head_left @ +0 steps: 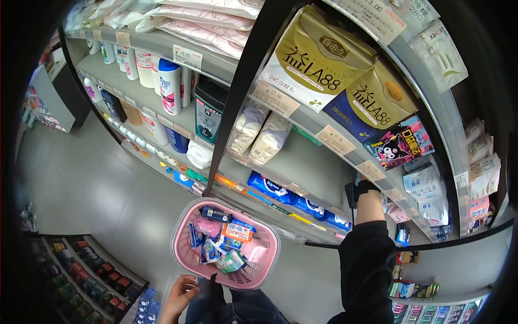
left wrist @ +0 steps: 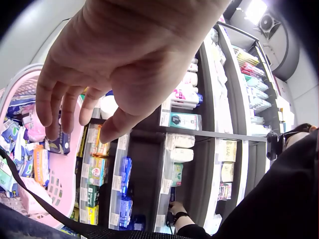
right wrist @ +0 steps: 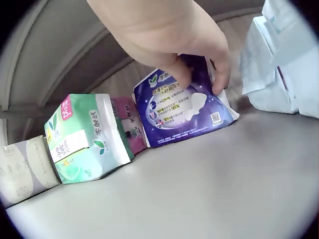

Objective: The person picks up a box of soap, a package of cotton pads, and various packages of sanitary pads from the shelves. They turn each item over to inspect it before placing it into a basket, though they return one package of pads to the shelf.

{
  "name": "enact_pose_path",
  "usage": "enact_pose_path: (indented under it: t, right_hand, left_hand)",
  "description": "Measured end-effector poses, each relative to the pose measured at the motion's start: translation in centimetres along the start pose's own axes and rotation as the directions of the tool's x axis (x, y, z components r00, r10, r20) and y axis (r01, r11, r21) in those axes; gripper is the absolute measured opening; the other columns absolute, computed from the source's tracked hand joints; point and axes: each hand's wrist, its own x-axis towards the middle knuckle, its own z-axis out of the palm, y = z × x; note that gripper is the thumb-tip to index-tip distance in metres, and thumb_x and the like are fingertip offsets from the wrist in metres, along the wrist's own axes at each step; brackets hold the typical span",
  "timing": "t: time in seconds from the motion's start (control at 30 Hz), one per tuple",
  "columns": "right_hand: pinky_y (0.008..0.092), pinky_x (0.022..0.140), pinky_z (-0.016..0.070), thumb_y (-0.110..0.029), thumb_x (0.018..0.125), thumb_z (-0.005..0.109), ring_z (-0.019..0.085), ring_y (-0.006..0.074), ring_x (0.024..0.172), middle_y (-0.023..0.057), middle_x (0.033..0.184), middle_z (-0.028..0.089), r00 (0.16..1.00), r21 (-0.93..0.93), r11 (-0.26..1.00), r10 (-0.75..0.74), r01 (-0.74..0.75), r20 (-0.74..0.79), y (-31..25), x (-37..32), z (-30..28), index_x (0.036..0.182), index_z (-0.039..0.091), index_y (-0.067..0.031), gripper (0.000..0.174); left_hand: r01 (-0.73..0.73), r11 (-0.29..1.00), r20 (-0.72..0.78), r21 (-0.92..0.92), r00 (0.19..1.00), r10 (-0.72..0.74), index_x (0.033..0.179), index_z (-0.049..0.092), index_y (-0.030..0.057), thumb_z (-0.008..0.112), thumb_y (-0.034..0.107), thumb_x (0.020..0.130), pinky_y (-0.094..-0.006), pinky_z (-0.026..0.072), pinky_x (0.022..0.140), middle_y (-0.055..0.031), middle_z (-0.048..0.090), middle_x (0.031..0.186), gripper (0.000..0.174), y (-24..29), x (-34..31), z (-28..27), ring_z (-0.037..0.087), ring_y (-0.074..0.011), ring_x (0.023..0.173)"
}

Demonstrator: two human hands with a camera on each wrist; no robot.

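Observation:
In the right wrist view my right hand (right wrist: pixel 169 35) reaches in over a shelf and grips a purple pack of sanitary pads (right wrist: pixel 172 117) at its upper edge, thumb on the front and fingers at the side. In the head view a shelf hides most of that hand. Beside the pack stand a dark pink pack (right wrist: pixel 130 124) and a green pack of pads (right wrist: pixel 87 137). My left hand (left wrist: pixel 119 59) holds nothing, its fingers relaxed, by the rim of a pink basket (head_left: pixel 179 243) filled with several packaged goods.
Gold packs of pads (head_left: pixel 318 56) sit on the shelf above. White packs (right wrist: pixel 284 64) stand to the right of my right hand. Bottles (head_left: pixel 169 86) line the left bay, and blue packs (head_left: pixel 270 186) lie on a lower shelf. Another rack (head_left: pixel 81 270) is behind at lower left.

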Motion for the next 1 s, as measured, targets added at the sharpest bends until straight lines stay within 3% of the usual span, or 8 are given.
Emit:
enact_pose_path:
  t: [0.47, 0.73, 0.77, 0.8, 0.83, 0.9, 0.93, 1.0]
  right_hand:
    - [0.0291, 0.070, 0.0535, -0.011, 0.084, 0.069, 0.061, 0.0173, 0.097, 0.0095, 0.111, 0.062, 0.995, 0.299, 0.949, -0.104, 0.097, 0.008, 2.3, -0.1, 1.3, 0.119, 0.055, -0.0034, 0.038]
    - [0.0289, 0.072, 0.0532, -0.010, 0.086, 0.067, 0.060, 0.0174, 0.097, 0.0095, 0.112, 0.062, 0.989, 0.423, 0.894, -0.129, 0.146, -0.068, 2.3, -4.5, -1.2, 0.118, 0.056, -0.0034, 0.034]
    - [0.0289, 0.072, 0.0531, -0.010, 0.086, 0.067, 0.060, 0.0174, 0.098, 0.0095, 0.112, 0.062, 0.988, 0.435, 0.888, -0.127, 0.151, -0.084, -0.1, -5.8, 0.0, 0.117, 0.056, -0.0034, 0.034]
    - [0.0265, 0.071, 0.0501, -0.008, 0.090, 0.061, 0.063, 0.0167, 0.090, 0.0097, 0.105, 0.064, 0.986, -0.270, 0.952, -0.162, 0.144, -0.045, -2.7, -8.0, 0.4, 0.112, 0.058, -0.0024, 0.024]
    - [0.0262, 0.064, 0.0471, -0.007, 0.089, 0.059, 0.065, 0.0160, 0.079, 0.0086, 0.094, 0.066, 0.981, -0.253, 0.967, 0.076, -0.029, 0.181, -6.1, -10.2, -0.2, 0.109, 0.060, -0.0016, 0.021]
    - [0.0235, 0.059, 0.0438, -0.003, 0.088, 0.053, 0.064, 0.0132, 0.072, 0.0052, 0.085, 0.065, 0.935, -0.066, 0.998, 0.037, -0.015, 0.352, -10.3, -16.4, -0.5, 0.102, 0.061, -0.0010, 0.017]
    - [0.0212, 0.062, 0.0420, 0.001, 0.088, 0.050, 0.060, 0.0100, 0.074, 0.0017, 0.082, 0.064, 0.898, 0.027, 0.994, 0.085, -0.107, 0.432, -11.0, -19.1, -1.3, 0.099, 0.062, -0.0027, 0.016]
    - [0.0205, 0.064, 0.0423, 0.003, 0.089, 0.049, 0.060, 0.0095, 0.075, 0.0000, 0.084, 0.063, 0.859, 0.010, 0.985, 0.146, -0.173, 0.491, -10.2, -24.2, -3.4, 0.100, 0.061, -0.0044, 0.018]
  left_hand:
    - [-0.031, 0.999, -0.056, -0.015, 0.998, 0.031, 0.115, 0.053, 0.0027, 0.064, -0.003, 0.082, -0.0273, 0.0484, 0.078, -0.0069, 0.061, 0.098, 0.035, 1.4, 0.4, 1.9, 0.059, -0.0154, 0.087]
    - [-0.065, 0.997, -0.030, 0.044, 0.997, 0.067, 0.114, 0.054, 0.0043, 0.063, 0.000, 0.083, -0.0262, 0.0461, 0.071, -0.0048, 0.060, 0.098, 0.032, 1.8, 1.7, 1.8, 0.060, -0.0145, 0.086]
    - [-0.076, 0.995, -0.024, 0.057, 0.997, 0.077, 0.113, 0.055, 0.0050, 0.063, 0.002, 0.084, -0.0257, 0.0455, 0.070, -0.0044, 0.060, 0.097, 0.030, 1.8, 2.1, 1.8, 0.060, -0.0142, 0.085]
    - [-0.065, 0.995, -0.019, 0.071, 0.998, 0.067, 0.113, 0.055, 0.0050, 0.063, 0.002, 0.084, -0.0257, 0.0455, 0.070, -0.0044, 0.060, 0.097, 0.030, 1.9, 2.4, 1.8, 0.060, -0.0142, 0.085]
    - [-0.079, 0.994, -0.033, 0.081, 0.996, 0.082, 0.112, 0.055, 0.0051, 0.062, 0.002, 0.084, -0.0257, 0.0455, 0.069, -0.0039, 0.061, 0.096, 0.029, 2.0, 2.6, 1.8, 0.060, -0.0141, 0.084]
    - [-0.092, 0.989, -0.055, 0.116, 0.994, 0.099, 0.110, 0.056, 0.0051, 0.061, 0.002, 0.085, -0.0260, 0.0458, 0.070, -0.0027, 0.061, 0.091, 0.026, 3.1, 3.0, 2.0, 0.060, -0.0136, 0.084]
    - [-0.086, 0.988, -0.053, 0.131, 0.994, 0.094, 0.110, 0.056, 0.0051, 0.061, 0.002, 0.085, -0.0260, 0.0458, 0.070, -0.0027, 0.061, 0.091, 0.026, 3.3, 3.3, 2.0, 0.060, -0.0136, 0.084]
    - [-0.117, 0.976, -0.055, 0.184, 0.990, 0.129, 0.110, 0.056, 0.0038, 0.059, 0.005, 0.086, -0.0254, 0.0467, 0.071, -0.0037, 0.061, 0.095, 0.024, 3.1, 4.6, 2.1, 0.061, -0.0137, 0.086]
